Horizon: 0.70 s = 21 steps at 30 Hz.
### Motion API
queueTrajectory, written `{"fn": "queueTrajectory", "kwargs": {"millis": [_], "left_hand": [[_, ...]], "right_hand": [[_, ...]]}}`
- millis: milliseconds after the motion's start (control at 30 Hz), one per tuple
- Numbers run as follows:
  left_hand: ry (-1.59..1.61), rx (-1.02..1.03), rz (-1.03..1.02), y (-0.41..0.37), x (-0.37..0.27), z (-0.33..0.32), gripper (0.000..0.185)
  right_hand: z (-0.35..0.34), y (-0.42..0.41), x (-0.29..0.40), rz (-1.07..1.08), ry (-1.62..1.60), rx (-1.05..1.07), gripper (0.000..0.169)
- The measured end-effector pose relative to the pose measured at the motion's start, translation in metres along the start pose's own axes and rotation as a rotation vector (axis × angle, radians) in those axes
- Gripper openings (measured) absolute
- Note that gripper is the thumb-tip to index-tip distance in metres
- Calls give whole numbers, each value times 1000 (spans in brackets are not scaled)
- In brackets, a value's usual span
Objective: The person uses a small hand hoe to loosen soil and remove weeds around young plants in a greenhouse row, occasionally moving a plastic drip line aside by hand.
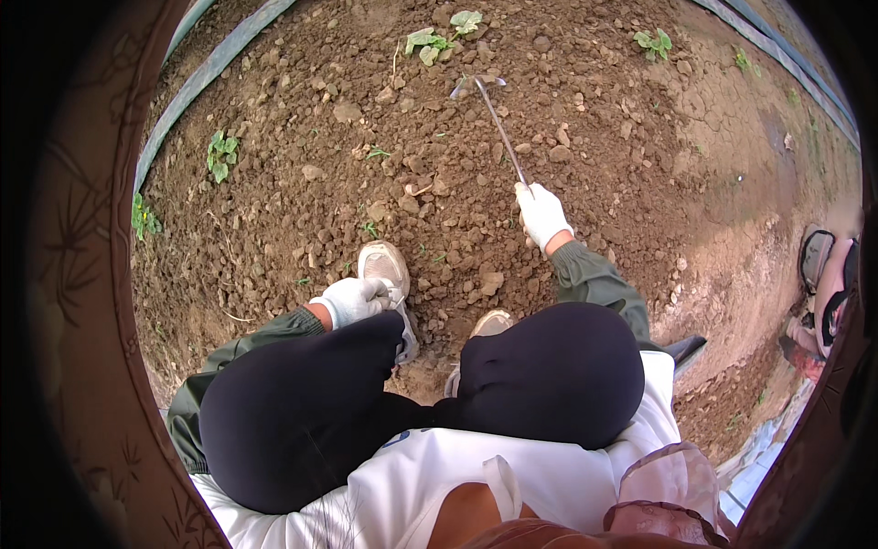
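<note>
My right hand (542,213), in a white knit glove, is closed around the thin handle of a hand hoe (503,134). The hoe reaches away from me, and its bright metal head (480,84) meets the crumbly soil just short of a small leafy seedling (433,47). Soil partly hides the blade. Also gloved in white, my left hand (352,300) rests by my left knee, above the shoe (384,271), with its fingers curled and nothing visible in them. Tiny green weeds (377,152) dot the clods between my feet and the hoe.
More seedlings grow at left (222,156) and upper right (653,44). A pale hose-like strip (206,75) curves along the left side; another strip (775,58) crosses the upper right. Bags or cloth items (823,288) lie at the right edge, beside smoother cracked ground.
</note>
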<state>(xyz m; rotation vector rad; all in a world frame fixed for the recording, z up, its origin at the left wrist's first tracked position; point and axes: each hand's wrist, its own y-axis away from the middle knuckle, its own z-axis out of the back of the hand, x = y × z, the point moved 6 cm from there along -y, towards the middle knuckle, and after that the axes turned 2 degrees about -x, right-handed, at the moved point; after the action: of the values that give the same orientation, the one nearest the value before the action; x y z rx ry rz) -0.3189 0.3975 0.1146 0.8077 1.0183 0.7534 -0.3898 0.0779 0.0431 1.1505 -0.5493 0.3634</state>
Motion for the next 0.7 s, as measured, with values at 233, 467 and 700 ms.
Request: {"fn": "queueTrajectory", "kwargs": {"millis": [233,467,700], "left_hand": [[-310,42,-406,-33,-48,-16,25],[-565,65,-631,-69,-65,-31,28],[-757,189,-523,-93,-69,-45,28]], "right_hand": [[43,96,-144,-193,193,-348,40],[76,192,-306,-106,-771,-841,37],[48,160,-259,-332,103,-839,40]]}}
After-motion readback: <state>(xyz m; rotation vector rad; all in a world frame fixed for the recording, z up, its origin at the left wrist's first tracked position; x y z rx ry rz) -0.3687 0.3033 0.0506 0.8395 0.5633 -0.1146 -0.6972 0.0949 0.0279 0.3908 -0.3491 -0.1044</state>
